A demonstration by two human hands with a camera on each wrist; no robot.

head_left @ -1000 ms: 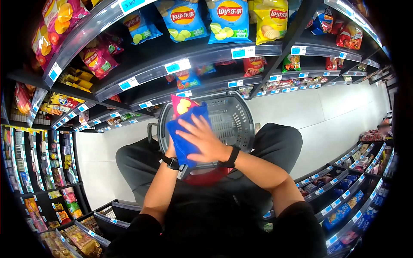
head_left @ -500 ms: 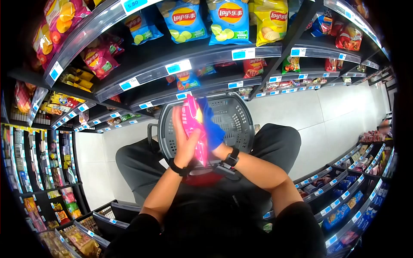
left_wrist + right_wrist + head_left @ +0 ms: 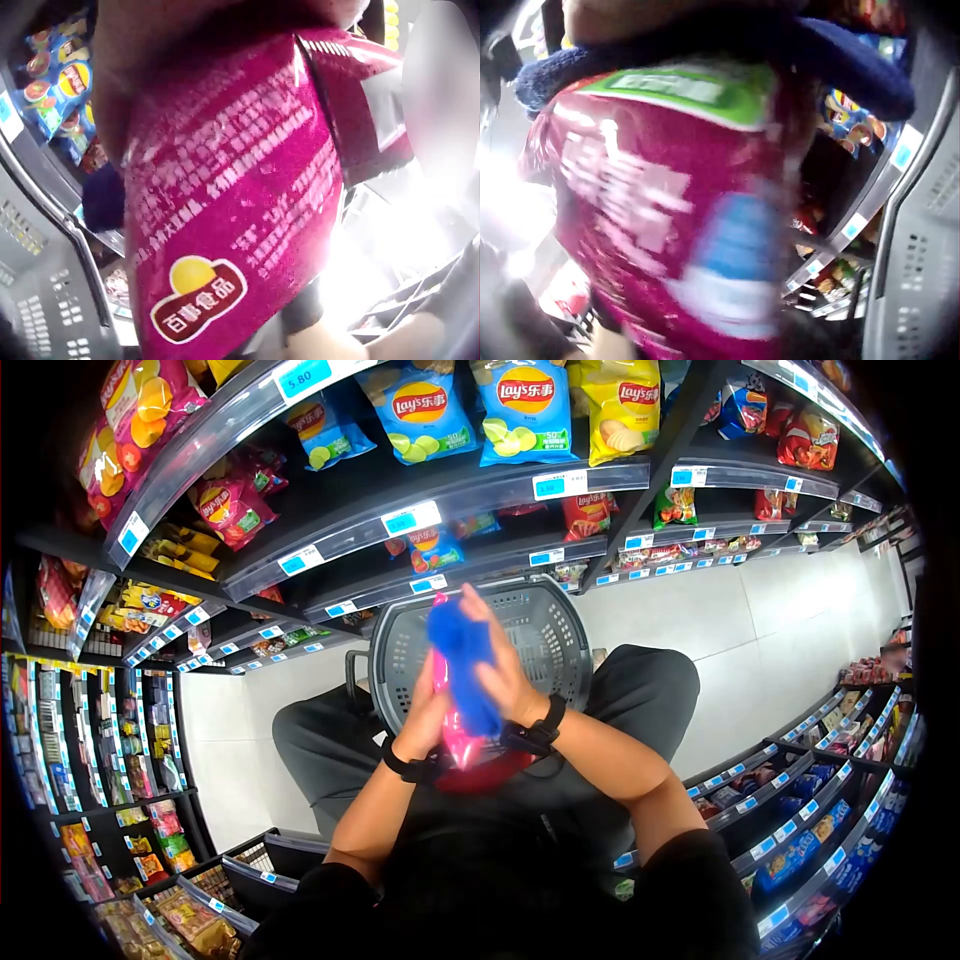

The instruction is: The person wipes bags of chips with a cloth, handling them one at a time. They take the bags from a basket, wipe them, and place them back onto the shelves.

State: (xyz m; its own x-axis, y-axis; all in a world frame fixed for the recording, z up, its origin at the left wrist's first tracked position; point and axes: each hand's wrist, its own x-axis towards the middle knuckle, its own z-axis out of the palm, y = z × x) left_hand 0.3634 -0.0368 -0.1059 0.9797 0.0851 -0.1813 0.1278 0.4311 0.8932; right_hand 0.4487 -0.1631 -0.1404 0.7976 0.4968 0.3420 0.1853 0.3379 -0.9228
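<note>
Over the basket, my left hand (image 3: 425, 715) grips a magenta chip bag (image 3: 460, 748) standing on edge. A blue cloth (image 3: 465, 665) covers much of the bag's near side in the head view. My right hand (image 3: 510, 685) holds that cloth against the bag, thumb over the cloth and fingers reaching up along it. White print and a small yellow-and-red logo show on the bag (image 3: 240, 195) in the left wrist view. In the right wrist view the cloth (image 3: 855, 67) lies across the top of the bag (image 3: 660, 202), beside a green label.
A grey plastic basket (image 3: 560, 650) stands between the knees. Right beyond it rise shelves with blue chip bags (image 3: 525, 410), a yellow bag (image 3: 620, 415) and price tags (image 3: 410, 520). More stocked racks (image 3: 800, 820) stand at the right and lower left, with pale floor (image 3: 700, 620) between.
The bag was first held under the cloth with my right hand spread flat on it. It then turned on edge, and the cloth has moved from its right side across its near side.
</note>
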